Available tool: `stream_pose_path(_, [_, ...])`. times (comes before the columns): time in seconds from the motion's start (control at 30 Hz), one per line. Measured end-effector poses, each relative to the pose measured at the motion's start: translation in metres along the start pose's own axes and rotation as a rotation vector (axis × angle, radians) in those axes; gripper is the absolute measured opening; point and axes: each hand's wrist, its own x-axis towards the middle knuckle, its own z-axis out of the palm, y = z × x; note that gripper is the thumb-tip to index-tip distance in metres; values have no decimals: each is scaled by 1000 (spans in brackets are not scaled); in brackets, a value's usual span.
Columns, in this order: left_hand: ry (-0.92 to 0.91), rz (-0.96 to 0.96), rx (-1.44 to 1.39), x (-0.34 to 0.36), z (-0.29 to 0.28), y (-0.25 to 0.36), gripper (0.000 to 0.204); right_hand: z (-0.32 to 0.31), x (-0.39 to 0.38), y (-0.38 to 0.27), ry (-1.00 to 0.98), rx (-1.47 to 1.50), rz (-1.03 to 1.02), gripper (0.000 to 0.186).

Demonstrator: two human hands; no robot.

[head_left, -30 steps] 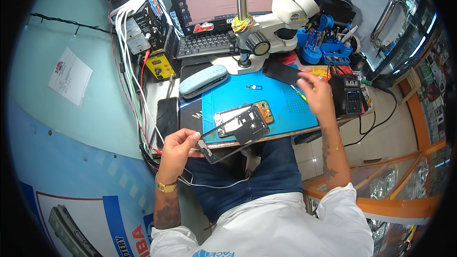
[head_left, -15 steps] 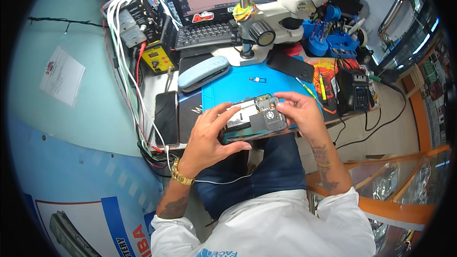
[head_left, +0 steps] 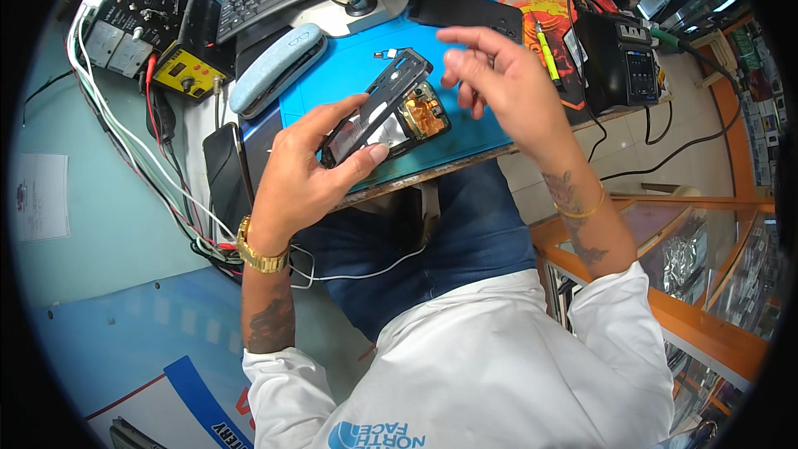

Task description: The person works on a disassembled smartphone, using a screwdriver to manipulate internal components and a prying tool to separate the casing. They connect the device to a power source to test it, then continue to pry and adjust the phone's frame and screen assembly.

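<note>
Head view, looking down at a repair bench. The left hand [head_left: 303,175] grips an opened phone [head_left: 391,108], a dark frame whose exposed interior shows silver shielding and an orange-brown patch; the thumb presses along the near long edge and the fingers curl over the far edge, so the device is clamped across its width and tilted, its upper end rising away from the palm toward the far right. The right hand [head_left: 503,87] hovers just to the right of the phone's upper end, fingers loosely spread and slightly bent, holding nothing that can be seen; whether a fingertip touches the frame cannot be told. Beneath both hands lies a blue work mat [head_left: 474,129], the phone held above its middle. Left of the gripping hand, a second dark phone [head_left: 223,168] rests flat near the bench edge, and beyond the knuckles sits a pale blue oblong case [head_left: 278,66]. Beyond the right hand lie a black flat device [head_left: 465,12] and a yellow-green pen-like tool [head_left: 544,50]; farther right stands a black box-shaped unit [head_left: 619,62]. White cables [head_left: 141,162] run down the left side past a yellow meter [head_left: 187,75]. A gold watch [head_left: 259,256] circles the left wrist.
</note>
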Motion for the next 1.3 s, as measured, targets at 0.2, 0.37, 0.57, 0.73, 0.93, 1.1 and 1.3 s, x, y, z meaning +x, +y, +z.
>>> stream_pose_path(0.2, [-80, -76, 19, 4, -2, 11, 48, 6, -26, 34, 149, -620, -467, 24])
stream_pose_path(0.37, [-92, -212, -268, 9, -4, -3, 42, 13, -33, 44, 113, -585, -469, 20])
stream_pose_path(0.57, [-34, -167, -148, 9, -2, -1, 49, 15, -36, 53, 169, -619, -527, 21])
stream_pose_path(0.73, [-93, -97, 21, 10, -5, 2, 51, 21, -37, 48, 203, -819, -659, 21])
stream_pose_path(0.93, [-116, -141, 24, 16, -4, 2, 49, 21, -36, 49, 203, -907, -677, 24])
stream_pose_path(1.1, [-93, -107, 59, 20, -1, 1, 52, 21, -38, 51, 197, -945, -646, 29])
stream_pose_path(1.3, [-117, -63, 172, 24, 0, 3, 53, 21, -37, 50, 195, -987, -652, 30])
